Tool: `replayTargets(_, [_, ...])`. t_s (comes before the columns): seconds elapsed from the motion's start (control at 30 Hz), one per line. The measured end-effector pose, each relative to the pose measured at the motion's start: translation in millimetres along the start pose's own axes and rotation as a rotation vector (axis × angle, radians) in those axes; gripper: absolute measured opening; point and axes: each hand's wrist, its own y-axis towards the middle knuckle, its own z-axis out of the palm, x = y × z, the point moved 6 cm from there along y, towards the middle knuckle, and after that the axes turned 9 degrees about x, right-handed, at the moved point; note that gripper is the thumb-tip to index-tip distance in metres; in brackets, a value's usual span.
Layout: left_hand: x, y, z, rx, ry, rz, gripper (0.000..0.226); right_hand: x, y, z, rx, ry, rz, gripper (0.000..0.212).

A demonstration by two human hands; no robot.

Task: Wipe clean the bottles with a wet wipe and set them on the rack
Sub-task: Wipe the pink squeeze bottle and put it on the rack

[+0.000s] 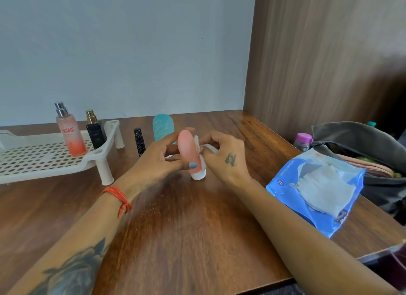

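While the left hand [158, 160] grips the pink bottle [188, 150] cap-down above the wooden table [186, 228], the right hand [224, 156] pinches a wet wipe [202, 146] against its side. Two spray bottles [70, 130] stand on the white rack [44, 158].

Just one view here, a wide-angle head cam that looked forward and down over the table [193, 233], pretty close in. Both forearms ran up from the bottom corners and the hands met just above frame centre. The rack [44, 160] sat at mid left, the bag [360, 141] at the right edge, and the wall [123, 48] filled the upper left.
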Motion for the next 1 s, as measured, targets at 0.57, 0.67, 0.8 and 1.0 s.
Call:
replayTargets(0.57, [8.1, -0.7, -11.3, -0.06, -0.007, -0.032, 0.066, 2.3, -0.7, 8.2, 0.178, 0.219, 0.051, 0.009])
replayTargets(0.67, [4.1, -0.8, -8.7, -0.057, 0.013, -0.03, 0.06, -7.0, 1.6, 9.1, 0.141, 0.067, 0.11, 0.005])
replayTargets(0.8, [5.5, -0.5, -8.7, -0.053, 0.01, -0.034, 0.061, -2.9, 1.4, 8.5, 0.099, 0.148, 0.073, 0.01])
replayTargets(1.0, [16.1, 0.7, -13.8, -0.067, -0.033, -0.069, 0.068, -5.4, -1.8, 12.4, 0.252, 0.149, 0.107, 0.014])
